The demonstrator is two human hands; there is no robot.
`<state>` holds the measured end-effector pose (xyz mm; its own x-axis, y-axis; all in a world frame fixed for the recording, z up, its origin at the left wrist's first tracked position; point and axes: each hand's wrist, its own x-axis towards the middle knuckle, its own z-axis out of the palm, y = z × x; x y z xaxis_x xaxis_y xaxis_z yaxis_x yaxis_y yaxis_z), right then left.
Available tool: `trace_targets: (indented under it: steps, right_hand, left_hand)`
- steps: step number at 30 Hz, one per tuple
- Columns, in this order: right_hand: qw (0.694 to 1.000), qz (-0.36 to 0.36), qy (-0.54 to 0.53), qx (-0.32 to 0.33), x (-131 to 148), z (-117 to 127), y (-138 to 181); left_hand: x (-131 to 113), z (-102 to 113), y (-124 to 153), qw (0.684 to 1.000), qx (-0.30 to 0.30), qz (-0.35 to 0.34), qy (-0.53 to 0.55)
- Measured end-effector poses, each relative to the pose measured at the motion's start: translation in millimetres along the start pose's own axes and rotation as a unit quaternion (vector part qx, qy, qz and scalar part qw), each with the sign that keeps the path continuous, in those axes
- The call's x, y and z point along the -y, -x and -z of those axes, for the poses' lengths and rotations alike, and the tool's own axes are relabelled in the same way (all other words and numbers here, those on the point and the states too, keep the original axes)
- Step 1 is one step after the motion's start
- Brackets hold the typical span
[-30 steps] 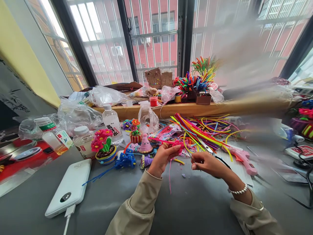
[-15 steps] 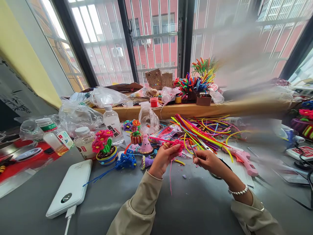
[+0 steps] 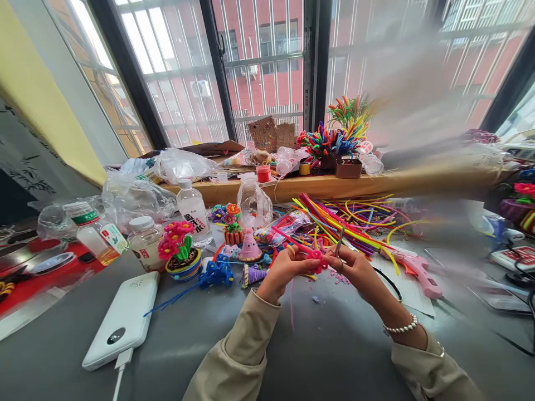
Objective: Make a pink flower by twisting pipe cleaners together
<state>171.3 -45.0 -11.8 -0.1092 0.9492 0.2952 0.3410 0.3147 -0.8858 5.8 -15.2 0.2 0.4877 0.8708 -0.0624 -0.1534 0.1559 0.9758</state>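
A pink pipe-cleaner piece [image 3: 320,257], curled into loops, is pinched in my left hand [image 3: 286,268]. From it a straight pink stem sticks out to the upper left, and a thin pink strand hangs below. My right hand [image 3: 351,266] has closed around small metal scissors [image 3: 340,240], their tips pointing up. Its thumb and fingertips also touch the right side of the looped piece. Behind my left hand stand a pink cone figure [image 3: 249,248] and a purple spiral cone [image 3: 253,275].
Pipe cleaners [image 3: 334,223] lie heaped behind my hands. To the right are a pink glue gun [image 3: 418,273] and white paper [image 3: 412,295]. A white power bank [image 3: 123,320], a potted pink flower [image 3: 183,253] and bottles [image 3: 193,214] stand left. Blue pipe-cleaner work [image 3: 215,273] lies nearby.
My right hand has moved left and up against the pink piece. The scissors have swung to point upward. My left hand has shifted slightly right and down with the piece.
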Motion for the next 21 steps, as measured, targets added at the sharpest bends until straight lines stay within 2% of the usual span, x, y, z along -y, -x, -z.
trace_targets:
  steps: [4, 13, 21]
  right_hand:
    - [1.000, 0.003, -0.023, -0.008, -0.9, -0.4, -0.1]
    - [0.999, -0.018, -0.043, -0.011, -5.0, -0.6, -1.2]
    - [0.992, -0.054, -0.111, -0.007, -0.4, -1.6, 1.4]
  left_hand:
    - [2.0, 1.2, -1.5, 1.000, 0.008, -0.006, -0.012]
    - [-0.6, -2.5, -0.7, 0.999, -0.038, 0.004, -0.011]
    - [4.3, -1.4, -2.6, 0.998, 0.016, -0.044, -0.034]
